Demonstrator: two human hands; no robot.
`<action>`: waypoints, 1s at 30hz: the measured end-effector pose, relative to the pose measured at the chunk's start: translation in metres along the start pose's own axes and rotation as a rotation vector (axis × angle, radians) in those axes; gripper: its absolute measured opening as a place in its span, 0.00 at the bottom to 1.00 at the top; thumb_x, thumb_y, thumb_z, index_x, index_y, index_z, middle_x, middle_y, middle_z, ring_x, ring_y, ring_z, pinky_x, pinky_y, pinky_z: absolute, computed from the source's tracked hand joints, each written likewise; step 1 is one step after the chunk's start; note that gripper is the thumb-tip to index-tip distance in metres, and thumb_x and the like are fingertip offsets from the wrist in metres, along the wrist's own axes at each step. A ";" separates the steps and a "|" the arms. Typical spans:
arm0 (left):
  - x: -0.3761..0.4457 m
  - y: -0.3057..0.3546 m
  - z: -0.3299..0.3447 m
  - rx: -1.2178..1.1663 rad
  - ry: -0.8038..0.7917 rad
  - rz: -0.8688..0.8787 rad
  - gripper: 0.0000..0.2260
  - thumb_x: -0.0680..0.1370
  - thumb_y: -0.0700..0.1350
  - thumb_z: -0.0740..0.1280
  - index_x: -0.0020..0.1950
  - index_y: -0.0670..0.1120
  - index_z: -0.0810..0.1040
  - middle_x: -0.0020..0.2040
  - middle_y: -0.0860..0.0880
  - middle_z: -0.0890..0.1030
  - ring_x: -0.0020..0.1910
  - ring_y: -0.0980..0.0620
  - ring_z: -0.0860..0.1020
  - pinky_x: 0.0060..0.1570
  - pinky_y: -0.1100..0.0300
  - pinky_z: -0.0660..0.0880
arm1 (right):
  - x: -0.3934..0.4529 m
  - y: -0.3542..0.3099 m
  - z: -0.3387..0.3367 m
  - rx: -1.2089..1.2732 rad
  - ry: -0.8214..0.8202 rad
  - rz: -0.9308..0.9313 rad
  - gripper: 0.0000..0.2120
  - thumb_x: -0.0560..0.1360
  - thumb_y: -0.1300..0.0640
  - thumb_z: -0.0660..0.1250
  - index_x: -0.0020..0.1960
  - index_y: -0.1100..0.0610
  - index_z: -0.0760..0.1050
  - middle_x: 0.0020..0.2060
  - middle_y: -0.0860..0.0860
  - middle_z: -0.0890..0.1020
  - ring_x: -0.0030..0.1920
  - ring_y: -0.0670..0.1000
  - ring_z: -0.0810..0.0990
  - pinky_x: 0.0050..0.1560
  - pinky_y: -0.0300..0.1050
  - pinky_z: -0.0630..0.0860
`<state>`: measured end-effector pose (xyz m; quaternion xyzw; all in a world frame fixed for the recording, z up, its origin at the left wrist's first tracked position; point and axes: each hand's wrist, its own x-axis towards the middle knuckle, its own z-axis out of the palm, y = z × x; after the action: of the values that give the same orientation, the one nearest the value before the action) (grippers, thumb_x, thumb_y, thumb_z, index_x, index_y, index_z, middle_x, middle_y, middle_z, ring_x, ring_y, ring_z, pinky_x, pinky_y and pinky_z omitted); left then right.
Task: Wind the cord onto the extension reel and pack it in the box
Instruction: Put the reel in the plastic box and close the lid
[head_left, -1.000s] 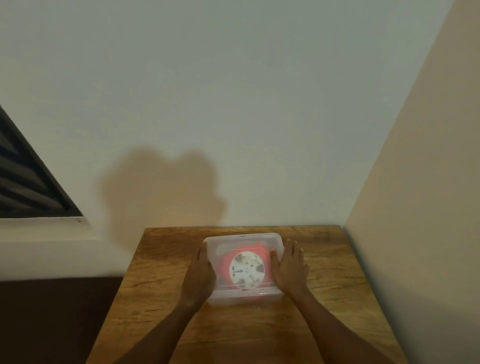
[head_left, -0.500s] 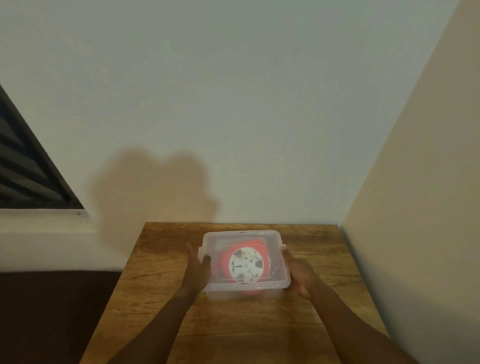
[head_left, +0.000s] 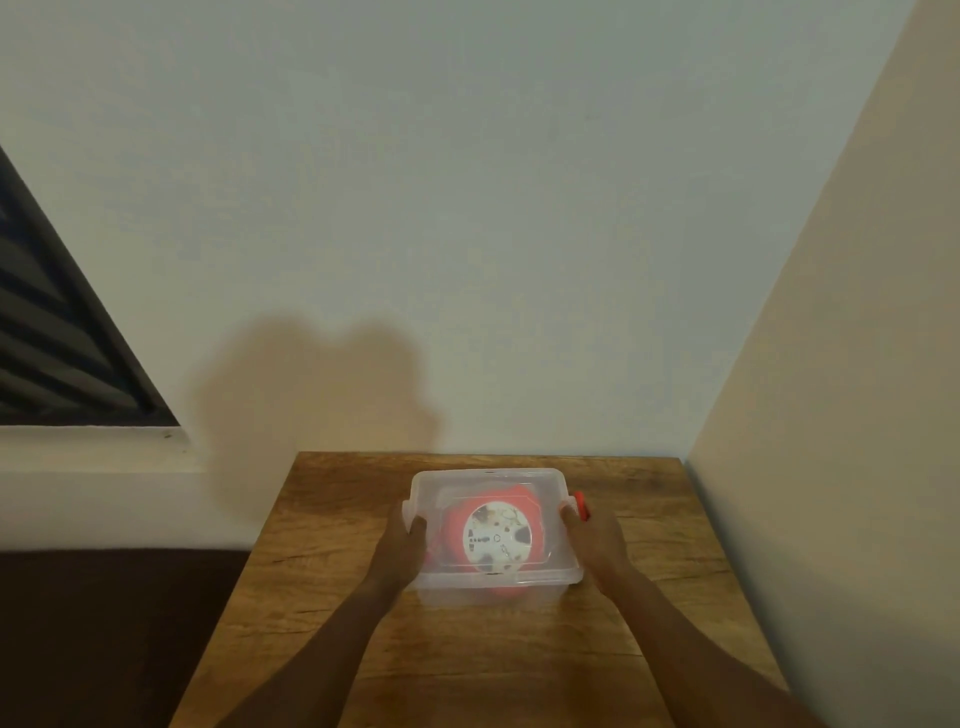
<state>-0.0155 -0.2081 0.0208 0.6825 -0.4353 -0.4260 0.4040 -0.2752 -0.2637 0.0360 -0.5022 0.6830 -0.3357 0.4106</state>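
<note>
The clear lidded plastic box (head_left: 555, 486) sat toward the far edge of the wooden bench (head_left: 649, 597), the red extension reel (head_left: 496, 538) inside. The left hand (head_left: 401, 543) and right hand (head_left: 592, 535) flanked its short ends, fingers curled on the side latches, equally near.

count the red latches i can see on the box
1: a red latch on the box's right end, by the right hand. The left hand may hide another.

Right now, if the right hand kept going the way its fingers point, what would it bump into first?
Probably the red latch on the box, right at the fingertips of the right hand. Beyond that, the wall.
</note>
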 end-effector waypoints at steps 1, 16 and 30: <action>-0.002 0.002 0.000 0.001 -0.001 0.000 0.14 0.87 0.52 0.57 0.71 0.50 0.68 0.59 0.47 0.80 0.53 0.50 0.83 0.43 0.57 0.83 | -0.001 0.003 0.003 -0.021 -0.001 -0.029 0.11 0.80 0.51 0.64 0.59 0.54 0.76 0.50 0.51 0.83 0.44 0.49 0.83 0.45 0.48 0.83; -0.002 0.004 -0.007 -0.146 -0.073 -0.129 0.19 0.87 0.52 0.59 0.76 0.49 0.65 0.64 0.44 0.80 0.57 0.44 0.83 0.46 0.49 0.86 | -0.006 0.007 0.023 -0.230 0.170 -0.195 0.12 0.83 0.53 0.58 0.63 0.53 0.75 0.51 0.50 0.83 0.42 0.47 0.81 0.43 0.44 0.81; 0.004 -0.004 -0.004 0.055 0.281 -0.060 0.18 0.79 0.46 0.74 0.66 0.41 0.80 0.57 0.41 0.85 0.51 0.42 0.85 0.50 0.42 0.85 | 0.002 0.017 0.026 -0.252 0.184 -0.210 0.14 0.83 0.53 0.57 0.65 0.53 0.74 0.54 0.50 0.83 0.47 0.51 0.83 0.47 0.50 0.83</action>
<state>-0.0094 -0.2101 0.0175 0.7590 -0.3654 -0.3261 0.4290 -0.2588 -0.2619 0.0091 -0.5852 0.6982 -0.3331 0.2429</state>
